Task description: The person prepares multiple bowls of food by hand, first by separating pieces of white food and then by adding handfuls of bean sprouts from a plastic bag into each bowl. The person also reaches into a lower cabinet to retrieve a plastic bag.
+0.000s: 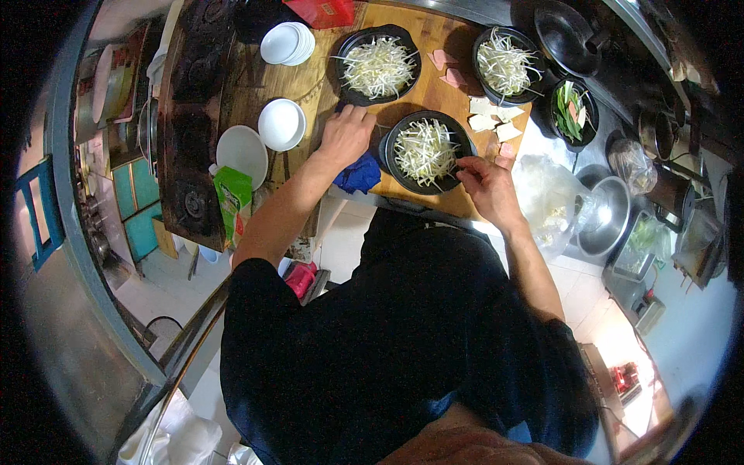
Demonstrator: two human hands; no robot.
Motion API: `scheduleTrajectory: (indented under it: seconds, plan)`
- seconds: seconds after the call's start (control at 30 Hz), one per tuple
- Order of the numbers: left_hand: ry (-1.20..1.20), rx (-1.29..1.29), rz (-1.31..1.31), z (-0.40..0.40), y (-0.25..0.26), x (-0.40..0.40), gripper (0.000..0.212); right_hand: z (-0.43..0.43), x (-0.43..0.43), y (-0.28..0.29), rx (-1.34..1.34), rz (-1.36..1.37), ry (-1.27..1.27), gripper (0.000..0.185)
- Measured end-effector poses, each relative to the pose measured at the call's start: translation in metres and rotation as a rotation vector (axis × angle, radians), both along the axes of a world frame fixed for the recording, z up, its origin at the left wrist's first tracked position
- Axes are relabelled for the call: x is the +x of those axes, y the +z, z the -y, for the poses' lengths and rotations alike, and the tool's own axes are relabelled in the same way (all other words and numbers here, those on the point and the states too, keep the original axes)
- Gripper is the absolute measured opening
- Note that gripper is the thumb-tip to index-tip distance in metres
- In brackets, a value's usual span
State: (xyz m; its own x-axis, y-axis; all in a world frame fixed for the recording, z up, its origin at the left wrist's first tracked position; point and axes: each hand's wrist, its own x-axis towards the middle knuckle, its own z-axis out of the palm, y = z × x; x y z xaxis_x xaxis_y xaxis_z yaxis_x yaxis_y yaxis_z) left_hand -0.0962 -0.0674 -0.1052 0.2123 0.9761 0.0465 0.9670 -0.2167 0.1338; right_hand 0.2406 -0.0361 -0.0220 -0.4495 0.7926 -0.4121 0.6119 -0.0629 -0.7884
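Observation:
Three black bowls heaped with bean sprouts stand on a wooden board: one in front of me, one at the upper middle and one at the upper right. My right hand is at the right rim of the nearest bowl, thumb and fingertips close together; whether they pinch anything is too small to tell. My left hand has its fingers curled over a dark blue cloth, just below the upper middle bowl; its grip is hidden. Pale square slices and pink slices lie between the bowls.
White bowls and stacked small white dishes stand left, beside a green pouch and a dark stove. On the right are a black bowl of greens, a clear plastic bag and a steel basin.

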Motion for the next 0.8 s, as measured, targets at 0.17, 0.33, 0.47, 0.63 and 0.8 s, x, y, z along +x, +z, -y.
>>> scheduleTrajectory:
  seconds: [0.17,0.33,0.47,0.63,0.8]
  plan:
    - [-0.152,0.054,0.07,-0.004,0.001,0.0,0.008,0.003,-0.001,-0.005,0.053,-0.025,0.049,0.023]
    - [-0.198,-0.112,-0.019,-0.017,0.001,0.006,0.014,0.003,-0.003,0.001,0.046,-0.023,0.045,0.024]
    - [-0.257,-0.171,-0.067,-0.026,-0.002,0.007,0.02,0.005,0.006,0.0,0.088,-0.031,0.019,0.025]
    - [-0.335,-0.231,-0.108,-0.026,-0.007,0.002,0.02,0.009,0.012,0.003,0.052,-0.004,-0.007,0.025]
    - [-0.328,-0.291,-0.065,-0.028,-0.001,0.004,0.015,0.011,0.019,0.004,0.032,0.001,-0.01,0.025]
